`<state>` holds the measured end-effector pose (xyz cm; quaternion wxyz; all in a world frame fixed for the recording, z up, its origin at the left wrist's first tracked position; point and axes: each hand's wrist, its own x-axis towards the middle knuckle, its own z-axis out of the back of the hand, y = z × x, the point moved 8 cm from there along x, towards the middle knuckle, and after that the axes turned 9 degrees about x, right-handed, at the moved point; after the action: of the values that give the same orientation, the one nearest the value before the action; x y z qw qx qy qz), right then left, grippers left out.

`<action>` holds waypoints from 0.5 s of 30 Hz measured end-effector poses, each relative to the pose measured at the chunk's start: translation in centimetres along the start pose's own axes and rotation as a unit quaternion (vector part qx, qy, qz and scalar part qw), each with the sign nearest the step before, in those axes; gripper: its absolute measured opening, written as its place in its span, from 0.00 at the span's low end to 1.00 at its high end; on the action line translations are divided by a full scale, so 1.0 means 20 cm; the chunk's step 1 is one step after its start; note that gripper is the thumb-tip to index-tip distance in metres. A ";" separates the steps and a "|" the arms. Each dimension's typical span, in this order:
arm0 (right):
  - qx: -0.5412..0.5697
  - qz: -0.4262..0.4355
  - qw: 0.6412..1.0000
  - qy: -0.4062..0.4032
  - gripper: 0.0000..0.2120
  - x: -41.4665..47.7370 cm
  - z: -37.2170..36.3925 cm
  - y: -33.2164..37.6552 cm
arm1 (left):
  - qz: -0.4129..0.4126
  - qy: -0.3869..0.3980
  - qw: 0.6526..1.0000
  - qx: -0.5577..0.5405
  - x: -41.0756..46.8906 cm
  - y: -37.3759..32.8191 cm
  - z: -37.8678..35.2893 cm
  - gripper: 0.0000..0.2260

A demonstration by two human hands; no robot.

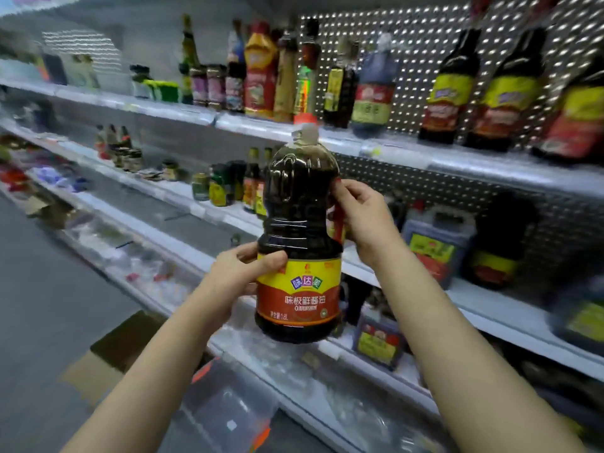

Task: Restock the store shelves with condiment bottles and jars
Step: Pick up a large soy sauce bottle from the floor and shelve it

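A large dark soy sauce bottle [299,223] with a red and yellow label and a pale cap is held upright in front of the shelves. My left hand [243,273] grips its lower left side, thumb across the top of the label. My right hand [362,214] grips the red handle on its right side. The bottle hangs in the air at the height of the middle shelf [474,292]. Several dark sauce bottles [493,93] stand on the upper shelf [392,148] at right.
More bottles and jars [261,70] line the upper shelf. Dark jugs [434,246] stand on the middle shelf at right, small jars [222,188] at left. A cardboard box [114,351] sits on the floor at lower left. A bottle [377,338] stands on the lower shelf.
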<state>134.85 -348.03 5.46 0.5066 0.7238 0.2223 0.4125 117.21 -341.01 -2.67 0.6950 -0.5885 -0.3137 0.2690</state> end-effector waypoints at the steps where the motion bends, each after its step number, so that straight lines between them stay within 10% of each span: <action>1: -0.007 0.008 0.999 -0.031 0.09 -0.01 0.08 0.04 | -0.006 0.033 0.999 0.000 0.05 -0.02 -0.07 0.29; 15: -0.060 0.039 0.958 -0.278 0.09 -0.30 1.06 0.35 | -0.016 0.308 0.950 -0.047 0.25 -0.13 -1.11 0.19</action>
<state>148.13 -366.86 6.53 0.5746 0.7861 0.0193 0.2270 137.21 -352.10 -1.94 0.7339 -0.6692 -0.1058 0.0482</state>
